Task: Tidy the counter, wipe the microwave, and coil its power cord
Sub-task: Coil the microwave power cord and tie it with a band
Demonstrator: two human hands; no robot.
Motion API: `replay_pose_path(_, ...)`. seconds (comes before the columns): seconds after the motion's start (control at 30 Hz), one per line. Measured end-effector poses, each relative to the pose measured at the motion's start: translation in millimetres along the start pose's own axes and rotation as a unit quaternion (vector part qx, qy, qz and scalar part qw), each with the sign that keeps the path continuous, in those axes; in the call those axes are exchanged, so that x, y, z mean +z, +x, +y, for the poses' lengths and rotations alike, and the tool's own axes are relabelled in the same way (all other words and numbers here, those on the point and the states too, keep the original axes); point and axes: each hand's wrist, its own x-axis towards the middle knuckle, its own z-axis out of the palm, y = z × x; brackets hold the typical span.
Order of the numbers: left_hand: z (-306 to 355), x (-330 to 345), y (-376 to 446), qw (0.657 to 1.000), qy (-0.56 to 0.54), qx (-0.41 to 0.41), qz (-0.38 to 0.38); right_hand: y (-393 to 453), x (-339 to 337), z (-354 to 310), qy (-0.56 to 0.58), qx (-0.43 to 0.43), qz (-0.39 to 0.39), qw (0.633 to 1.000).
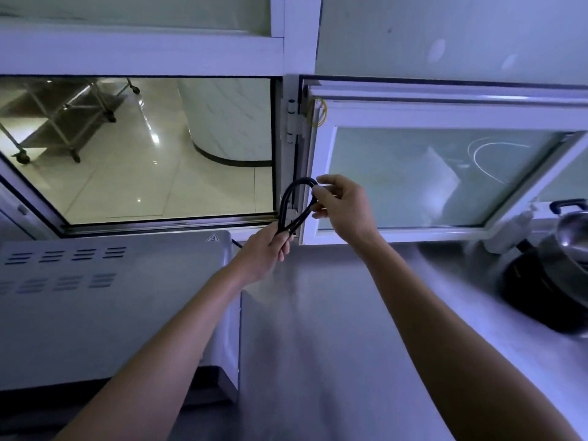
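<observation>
Both hands are raised above the stainless-steel counter [334,329], in front of the white window frame [294,128], and share a loop of the black power cord [294,205]. The left hand [265,254] grips the gathered lower strands of the loop, its fingers curled round them. The right hand [342,205] pinches the top of the loop between thumb and fingertips, holding it taut and upright. A short run of cord shows just behind the microwave [111,300], which stands on the counter at left, vent slots and a hot-surface label on its top. At far right, a metal pot [569,237] sits on a black cooker [541,297]. Through the open window at left, a tiled floor and a wheeled metal rack [60,122] are visible.
</observation>
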Motion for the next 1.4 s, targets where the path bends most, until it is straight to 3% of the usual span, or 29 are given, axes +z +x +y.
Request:
replay_pose_path(0.37, 31, -21, 24, 0.992, -0.117, -0.012, 0.048, 76, -5, -52, -0.178, -0.167, 0.135, 0.960)
replay_pose_path(0.7, 39, -41, 37, 0.991, -0.119, -0.002, 0.063, 118, 5, -74, -0.328, -0.194, 0.127, 0.916)
replay_pose_path(1.0, 35, -36, 34, 0.988, -0.140, -0.009, 0.065, 114, 6, -77, -0.287, -0.225, 0.123, 0.923)
replay_pose_path(1.17, 28, -35, 25, 0.982, -0.176, -0.020, 0.063, 98, 2, -67, -0.214, -0.191, 0.126, 0.950)
replay_pose_path(1.4, 12, -19, 3, 0.991, -0.118, -0.029, 0.063, 20, -25, 13, -0.039, 0.019, 0.080, 0.996)
